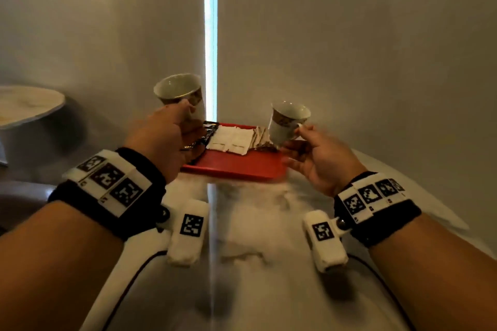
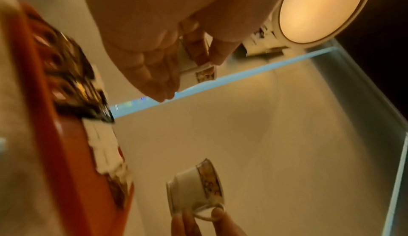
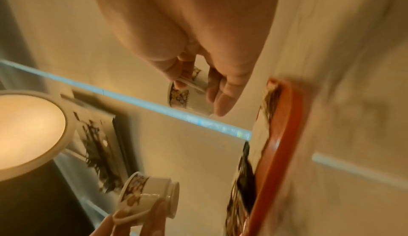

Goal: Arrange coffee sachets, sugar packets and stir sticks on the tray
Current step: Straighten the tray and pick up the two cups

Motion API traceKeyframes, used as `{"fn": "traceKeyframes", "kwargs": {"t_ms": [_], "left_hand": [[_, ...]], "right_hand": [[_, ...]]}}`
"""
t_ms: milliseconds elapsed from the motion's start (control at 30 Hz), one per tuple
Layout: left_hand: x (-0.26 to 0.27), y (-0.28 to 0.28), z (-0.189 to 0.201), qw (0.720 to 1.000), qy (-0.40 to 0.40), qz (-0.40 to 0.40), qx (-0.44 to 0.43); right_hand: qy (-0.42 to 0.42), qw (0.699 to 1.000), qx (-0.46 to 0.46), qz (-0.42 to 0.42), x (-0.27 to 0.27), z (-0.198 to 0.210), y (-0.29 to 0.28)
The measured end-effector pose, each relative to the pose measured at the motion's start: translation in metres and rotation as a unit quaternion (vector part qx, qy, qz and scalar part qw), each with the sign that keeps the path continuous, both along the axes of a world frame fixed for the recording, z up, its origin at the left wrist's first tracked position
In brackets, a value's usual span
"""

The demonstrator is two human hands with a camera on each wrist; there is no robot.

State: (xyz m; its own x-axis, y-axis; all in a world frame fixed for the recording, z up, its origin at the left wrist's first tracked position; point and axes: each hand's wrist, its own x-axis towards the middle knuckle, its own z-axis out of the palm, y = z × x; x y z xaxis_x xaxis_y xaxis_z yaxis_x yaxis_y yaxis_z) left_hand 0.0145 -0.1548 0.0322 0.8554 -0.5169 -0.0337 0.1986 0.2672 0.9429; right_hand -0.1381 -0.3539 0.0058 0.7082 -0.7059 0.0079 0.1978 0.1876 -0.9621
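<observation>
A red tray lies at the far end of the table. On it, from left to right, are dark coffee sachets, white sugar packets and stir sticks. My left hand grips a white patterned cup, tilted and raised above the tray's left end. My right hand pinches the handle of a second cup over the tray's right end. The left wrist view shows the left hand's fingers curled on its cup. In the right wrist view the fingers hold the right cup.
The tray sits on a pale marble table. A round side table stands at the left. Pale curtains with a bright gap rise just behind the tray. A round ceiling lamp and a framed picture show in the wrist views.
</observation>
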Motion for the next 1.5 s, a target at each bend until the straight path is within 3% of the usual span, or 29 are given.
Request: {"fn": "traceKeyframes", "kwargs": {"t_ms": [200, 567, 1000, 1433, 1500], "left_hand": [[-0.01, -0.104, 0.008, 0.997, 0.024, -0.069, -0.025], [-0.065, -0.236, -0.031, 0.982, 0.067, -0.179, 0.008], [-0.066, -0.25, -0.073, 0.973, 0.09, -0.183, 0.105], [-0.068, -0.249, -0.069, 0.961, 0.1, -0.208, 0.15], [-0.07, -0.249, -0.07, 0.963, 0.065, -0.209, 0.159]], "right_hand": [[0.002, 0.993, 0.008, -0.117, -0.035, -0.023, -0.074], [0.012, 0.986, 0.067, -0.152, -0.04, -0.06, -0.132], [0.032, 0.984, 0.052, -0.169, -0.032, -0.075, -0.145], [0.056, 0.985, 0.017, -0.165, -0.027, -0.079, -0.145], [0.054, 0.985, 0.019, -0.161, -0.028, -0.078, -0.145]]}}
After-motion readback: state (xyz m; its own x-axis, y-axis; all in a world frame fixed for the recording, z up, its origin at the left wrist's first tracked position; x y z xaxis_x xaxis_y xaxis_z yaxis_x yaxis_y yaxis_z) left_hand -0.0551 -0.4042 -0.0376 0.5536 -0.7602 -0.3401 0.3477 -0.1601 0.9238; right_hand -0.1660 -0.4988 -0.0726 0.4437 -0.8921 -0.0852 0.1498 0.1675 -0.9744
